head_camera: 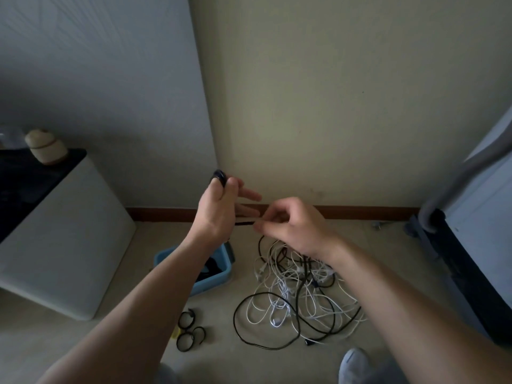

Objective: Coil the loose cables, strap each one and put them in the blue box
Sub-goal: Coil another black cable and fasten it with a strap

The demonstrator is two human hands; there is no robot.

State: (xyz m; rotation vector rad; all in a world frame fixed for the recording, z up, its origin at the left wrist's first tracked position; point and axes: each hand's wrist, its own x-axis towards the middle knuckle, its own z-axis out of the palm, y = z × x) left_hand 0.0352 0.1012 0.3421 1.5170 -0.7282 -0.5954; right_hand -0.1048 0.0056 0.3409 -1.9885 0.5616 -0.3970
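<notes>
strapping looks in hand: the left hand (219, 214) grips a small dark coil (220, 176) at mid-frame, lower fingers (250, 194) spread; the right hand (296, 228) pinches a black strand (244, 223) stretched between them, strap or cable tail i cannot tell. next, i judge, wind it tight round the coil, then drop it in the blue box (213, 281) below. loose cables (293, 289) lie tangled on the floor (124, 342), lower centre.

Blue box (213, 282) of smooth plastic — cables (299, 292) matt, rubber-sheathed — skirting board (360, 212) of brown wood.
</notes>
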